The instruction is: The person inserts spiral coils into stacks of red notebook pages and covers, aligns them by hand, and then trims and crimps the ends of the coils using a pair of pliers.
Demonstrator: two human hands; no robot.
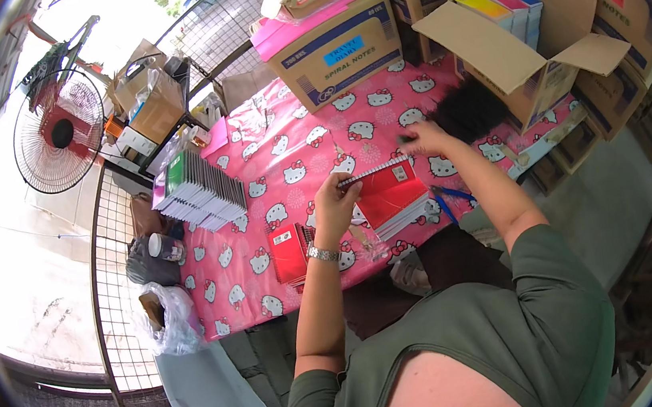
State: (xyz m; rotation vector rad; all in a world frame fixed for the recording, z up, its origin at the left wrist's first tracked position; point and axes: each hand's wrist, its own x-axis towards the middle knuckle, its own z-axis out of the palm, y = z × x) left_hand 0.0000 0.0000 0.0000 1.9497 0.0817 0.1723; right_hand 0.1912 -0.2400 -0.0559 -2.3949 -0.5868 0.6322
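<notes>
My left hand (335, 202) grips the upper left corner of a red-covered spiral notebook (394, 200), at the edge where small coil holes or loops run. It lies on top of a stack of white-paged notebooks. Above its right end, my right hand (429, 140) is raised with fingers pinched together; a small dark bit shows at the fingertips, too small to name. Just beyond that hand sits a heap of fine black strands (470, 111). Blue-handled pliers (448, 204) lie right of the stack. A smaller pile of red spiral notebooks (289, 254) rests left of my left wrist.
A tall row of spiral notebooks (200, 192) stands at the table's left. Behind are a closed carton (349, 52) and an open carton (521, 44) holding colourful notebooks. A fan (61, 133), a plastic bag (168, 318) and a jar (165, 247) are along the left side.
</notes>
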